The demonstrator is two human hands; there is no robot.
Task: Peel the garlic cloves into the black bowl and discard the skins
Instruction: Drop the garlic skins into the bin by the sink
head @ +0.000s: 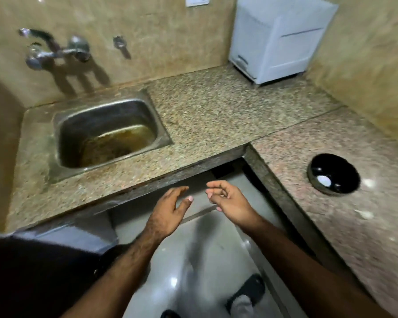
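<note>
Hovering both hands over floor, nothing held: left hand (168,212) fingers spread, right hand (228,198) loosely curled. Black bowl (333,173) on counter (216,111) w/ peeled clove (323,180) inside; light, slick, so pinch it by the ends.

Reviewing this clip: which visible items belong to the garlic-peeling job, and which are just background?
Job: round glossy black bowl holding one pale peeled clove; whitish skin scrap on the counter; left hand; right hand.
Background: steel sink, chrome wall tap, white box-shaped appliance.
</note>
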